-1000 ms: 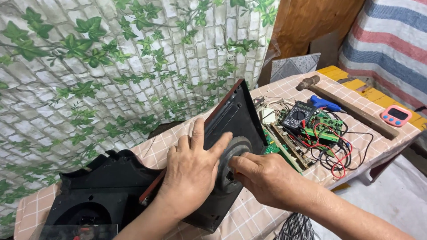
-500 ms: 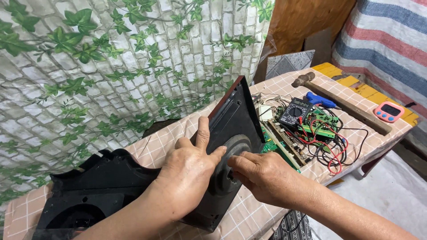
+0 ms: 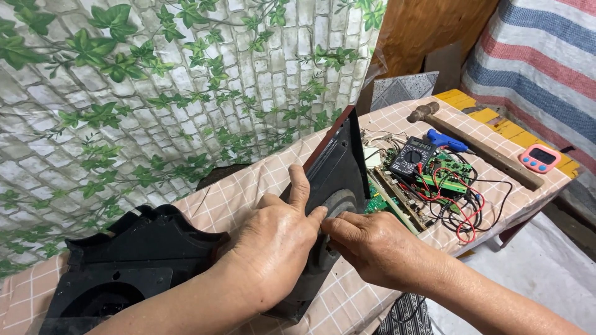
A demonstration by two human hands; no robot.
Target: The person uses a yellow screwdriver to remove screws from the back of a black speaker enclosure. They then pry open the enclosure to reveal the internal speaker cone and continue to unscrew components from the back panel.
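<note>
— What sort of place is this?

— A makeshift home repair corner, I'd say, used for fixing electronics. The small worktop [image 3: 261,186] wears a pink-and-white checked cloth, not a proper bench surface.

— What points to repair work?

— A bare green circuit board with red and black wires [image 3: 450,186], a black handheld multimeter [image 3: 415,156], a wooden-handled hammer [image 3: 478,146] and a blue glue gun [image 3: 447,141] all lie together at the far end.

— And the home part?

— The wall behind carries a plastic sheet printed with white bricks and green ivy leaves [image 3: 174,87], a red, white and blue striped cloth [image 3: 540,62] hangs at the right, and a small pink digital timer [image 3: 541,159] sits on yellow planks.
</note>
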